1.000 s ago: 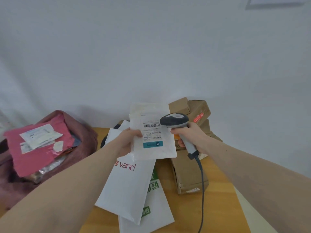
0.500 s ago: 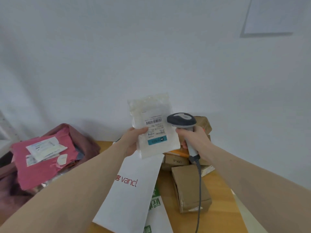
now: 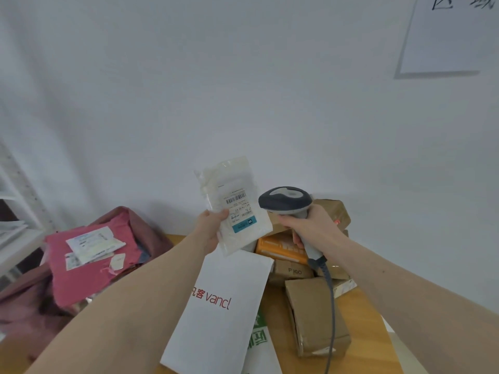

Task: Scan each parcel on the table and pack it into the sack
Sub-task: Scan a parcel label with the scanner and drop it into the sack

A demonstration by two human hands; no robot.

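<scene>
Your left hand (image 3: 209, 230) pinches the small white parcel (image 3: 237, 205) at its lower left edge, thumb across the front, and holds it upright above the table (image 3: 361, 309), label w/ barcode facing you. Your right hand (image 3: 310, 225) is wrapped around the grip of the scanner (image 3: 286, 201); the scanner head sits just beside the parcel's right edge, approx. level w/ the barcode. Its cable (image 3: 331, 306) hangs down over the brown box (image 3: 316, 317).

On the table below: a white Vancl mailer (image 3: 224, 306) lying on a white-and-green mailer (image 3: 260, 344), and to the right a pile of brown cartons plus one orange box (image 3: 278, 248).

The sack (image 3: 151, 236) is at left, beside the table, open, w/ a pink parcel (image 3: 89, 263) on top.
</scene>
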